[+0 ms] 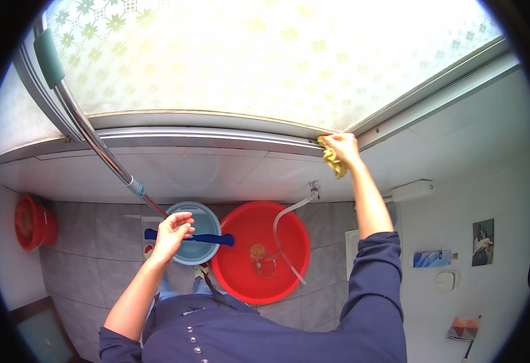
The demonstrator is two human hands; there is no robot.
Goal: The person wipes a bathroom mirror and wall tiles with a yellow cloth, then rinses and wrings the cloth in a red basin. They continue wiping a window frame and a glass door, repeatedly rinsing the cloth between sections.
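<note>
My right hand (344, 147) grips a crumpled yellow cloth (335, 163) against the lower metal window frame (210, 131), close to its right corner. Part of the cloth hangs below the sill edge. With its fingers loosely curled and apart, my left hand (172, 236) is in the air over the floor, and nothing shows in it. Behind that hand passes a metal pole (110, 161), which slants down from the upper left. A dark blue bar-shaped head (215, 239) appears at its lower end, over a light blue basin (197, 254); my hand hides where they join.
A large red tub (237, 272) stands on the grey tiled floor, with a clear hose (283, 218) from a wall tap (314, 188) hanging over it. A red bucket (49, 227) is at the left wall. Patterned glass (178, 68) fills the window.
</note>
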